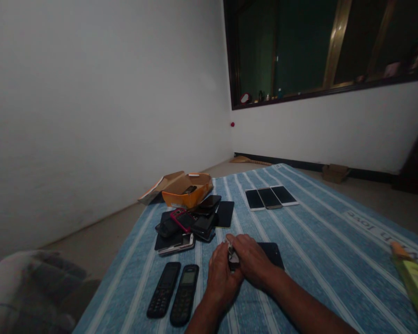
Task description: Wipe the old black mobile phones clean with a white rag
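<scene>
My left hand [220, 271] and my right hand [251, 260] come together above the striped cloth, fingers curled. Between them shows a small dark phone-like object [234, 266], gripped by my left hand and mostly hidden. A pale crumpled piece [231, 251], like cloth or tissue, sticks out by my right fingers; its kind is unclear. A large dark phone [273, 254] lies flat, partly behind my right hand. Left of my hands are two black keypad phones, one [164, 290] beside the other [184, 295]. Beyond them is a pile of phones [204, 222], one with a pink frame [183, 219].
An orange cardboard box [188, 199] with its lid open stands behind the pile, a small phone inside. Three smartphones [270, 198] lie in a row farther back. A yellow-green packet [413, 283] is at the right edge. The blue striped cloth [310, 232] covers the table.
</scene>
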`<move>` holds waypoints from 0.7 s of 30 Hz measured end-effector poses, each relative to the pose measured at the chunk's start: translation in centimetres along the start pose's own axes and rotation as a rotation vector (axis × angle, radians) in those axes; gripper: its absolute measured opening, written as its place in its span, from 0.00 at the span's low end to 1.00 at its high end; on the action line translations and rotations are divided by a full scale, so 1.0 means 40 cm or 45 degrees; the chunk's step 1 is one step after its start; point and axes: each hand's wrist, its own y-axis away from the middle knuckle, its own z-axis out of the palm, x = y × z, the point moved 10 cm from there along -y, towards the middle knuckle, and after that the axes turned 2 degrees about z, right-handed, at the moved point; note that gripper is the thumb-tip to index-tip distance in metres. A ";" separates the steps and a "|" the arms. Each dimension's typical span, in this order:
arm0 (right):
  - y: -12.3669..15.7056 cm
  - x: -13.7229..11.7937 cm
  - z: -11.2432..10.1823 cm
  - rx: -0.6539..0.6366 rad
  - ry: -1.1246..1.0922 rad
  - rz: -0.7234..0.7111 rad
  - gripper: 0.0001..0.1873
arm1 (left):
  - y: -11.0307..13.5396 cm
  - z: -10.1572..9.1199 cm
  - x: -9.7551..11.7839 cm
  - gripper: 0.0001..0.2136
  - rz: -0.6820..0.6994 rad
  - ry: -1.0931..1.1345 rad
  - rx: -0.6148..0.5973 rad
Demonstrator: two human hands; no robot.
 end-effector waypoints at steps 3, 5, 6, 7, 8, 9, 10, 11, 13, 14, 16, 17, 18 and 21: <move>-0.003 0.006 -0.005 -0.008 -0.064 0.024 0.24 | -0.004 -0.005 0.006 0.31 -0.039 0.096 -0.023; -0.007 0.010 -0.010 -0.008 -0.106 0.047 0.24 | -0.005 -0.007 0.012 0.34 -0.069 0.142 -0.033; -0.009 0.012 -0.013 -0.008 -0.116 0.064 0.23 | -0.006 -0.007 0.019 0.35 -0.074 0.164 -0.045; -0.012 0.013 -0.017 -0.010 -0.117 0.080 0.23 | -0.005 -0.005 0.030 0.36 -0.069 0.188 -0.061; -0.014 0.015 -0.022 -0.010 -0.109 0.094 0.23 | -0.005 -0.002 0.043 0.36 -0.054 0.217 -0.083; -0.016 0.017 -0.027 -0.009 -0.096 0.106 0.22 | -0.004 0.000 0.057 0.37 -0.036 0.243 -0.102; -0.018 0.018 -0.032 -0.007 -0.084 0.117 0.21 | -0.003 0.002 0.070 0.37 -0.016 0.266 -0.115; -0.019 0.020 -0.037 -0.004 -0.073 0.124 0.20 | -0.001 0.003 0.081 0.37 0.001 0.284 -0.120; -0.021 0.022 -0.045 0.004 -0.061 0.124 0.20 | 0.002 0.003 0.094 0.38 0.025 0.302 -0.109; -0.021 0.022 -0.048 0.010 -0.056 0.119 0.19 | 0.004 0.004 0.096 0.38 0.037 0.307 -0.100; -0.021 0.019 -0.054 0.026 -0.045 0.103 0.19 | 0.008 0.005 0.094 0.37 0.058 0.307 -0.076; -0.021 0.017 -0.057 0.038 -0.037 0.096 0.19 | 0.010 0.006 0.092 0.37 0.066 0.300 -0.063; -0.020 0.014 -0.060 0.052 -0.029 0.090 0.19 | 0.011 0.005 0.088 0.36 0.070 0.289 -0.049; -0.018 0.006 -0.071 0.091 -0.005 0.089 0.18 | 0.012 0.005 0.083 0.37 0.055 0.271 -0.036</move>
